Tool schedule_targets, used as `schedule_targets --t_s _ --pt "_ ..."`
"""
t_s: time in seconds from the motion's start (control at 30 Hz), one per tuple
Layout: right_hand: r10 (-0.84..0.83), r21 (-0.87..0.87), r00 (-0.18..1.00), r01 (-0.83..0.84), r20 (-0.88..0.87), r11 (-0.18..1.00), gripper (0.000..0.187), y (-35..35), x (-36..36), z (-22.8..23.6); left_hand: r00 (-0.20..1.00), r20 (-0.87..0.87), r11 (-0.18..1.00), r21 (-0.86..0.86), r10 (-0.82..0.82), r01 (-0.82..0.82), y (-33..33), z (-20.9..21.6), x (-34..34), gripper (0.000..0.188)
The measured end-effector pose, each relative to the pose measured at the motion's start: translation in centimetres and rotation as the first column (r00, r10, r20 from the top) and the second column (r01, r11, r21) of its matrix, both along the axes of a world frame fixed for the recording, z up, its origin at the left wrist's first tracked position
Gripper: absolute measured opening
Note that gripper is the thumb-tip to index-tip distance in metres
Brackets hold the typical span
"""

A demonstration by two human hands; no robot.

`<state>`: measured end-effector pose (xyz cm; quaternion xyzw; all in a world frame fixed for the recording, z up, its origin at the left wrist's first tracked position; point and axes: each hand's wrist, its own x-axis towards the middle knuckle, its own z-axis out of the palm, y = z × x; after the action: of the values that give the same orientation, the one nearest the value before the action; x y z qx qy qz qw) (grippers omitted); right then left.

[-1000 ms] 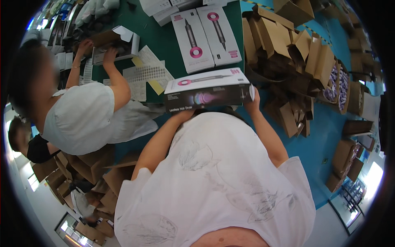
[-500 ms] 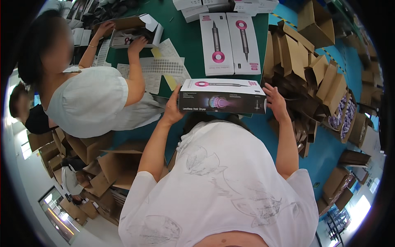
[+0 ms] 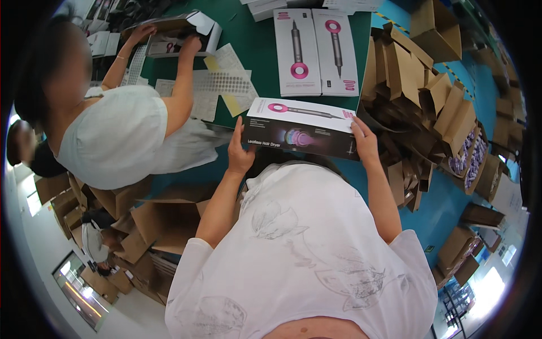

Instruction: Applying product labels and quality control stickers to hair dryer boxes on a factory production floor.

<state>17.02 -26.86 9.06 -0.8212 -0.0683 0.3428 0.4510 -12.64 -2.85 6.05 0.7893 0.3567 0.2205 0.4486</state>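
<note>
A closed hair dryer box (image 3: pixel 302 137), with a white top and a dark printed side, is held level in front of my chest at the near edge of the table. My left hand (image 3: pixel 241 151) supports its left end, fingers pointing up along the edge. At the other end, my right hand (image 3: pixel 366 141) grips the right corner, with fingertips over the white top. Just beyond lie two more hair dryer boxes, a left one (image 3: pixel 289 42) and a right one (image 3: pixel 345 45), side by side on the green table (image 3: pixel 251 28).
To the left a co-worker (image 3: pixel 113 133) has both hands at an open white box (image 3: pixel 212 39). Sticker sheets (image 3: pixel 226 85) lie between us. Folded brown cartons (image 3: pixel 401 73) crowd the right side. An open carton (image 3: pixel 169 226) stands behind at left. More white boxes (image 3: pixel 265 8) sit far back.
The hair dryer box has turned a little, its right end coming nearer to me. My right hand has shifted left onto its corner. The co-worker's right hand has reached deeper into the open box.
</note>
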Motion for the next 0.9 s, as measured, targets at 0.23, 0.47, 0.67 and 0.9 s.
schedule_targets --t_s 0.23,0.47,0.67,0.9 --pt "-0.03 -0.052 0.979 0.021 -0.199 0.998 0.055 2.9 3.0 3.5 0.991 -0.12 0.978 -0.205 -0.055 0.03 3.4 -0.8 2.3 0.041" --pt "0.019 -0.141 0.92 -0.08 -0.392 0.987 0.046 3.4 5.1 4.3 0.987 -0.158 1.0 -0.002 0.027 -0.028 3.1 -2.2 3.7 0.022" --pt "0.112 -0.033 0.992 -0.11 0.052 0.993 0.046 -0.2 -0.3 -1.0 0.992 -0.108 0.973 0.214 -0.071 0.092 2.4 -5.8 -0.1 0.036" --pt "0.214 -0.187 0.86 -0.142 0.463 0.972 0.046 -1.7 -3.4 -3.1 0.999 0.001 0.75 -0.661 0.043 -0.031 4.2 -5.6 -2.6 0.039"
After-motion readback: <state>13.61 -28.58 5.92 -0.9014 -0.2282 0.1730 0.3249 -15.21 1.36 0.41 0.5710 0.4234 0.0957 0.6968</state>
